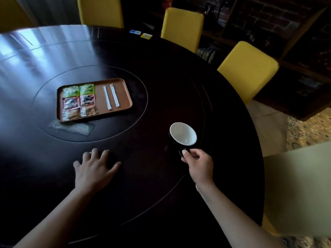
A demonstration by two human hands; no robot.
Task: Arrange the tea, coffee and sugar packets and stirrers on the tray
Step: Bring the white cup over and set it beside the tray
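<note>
Tray (125, 85) sits mid-surface, up-left of both hands; left hand (93, 169), spread flat, seems nearer, while right hand (198, 161) pinches the cup (182, 134) handle.

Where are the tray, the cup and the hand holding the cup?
tray (125, 94): head view, bare floor near its right rim.
cup (182, 134): head view, white inside.
right hand (198, 162): head view, back of the hand, fingers at the cup's handle.

I see a dim room; pale window glare streaks the table (161, 86) at upper left, edges bend wide-angle, everything slightly soft.
</note>
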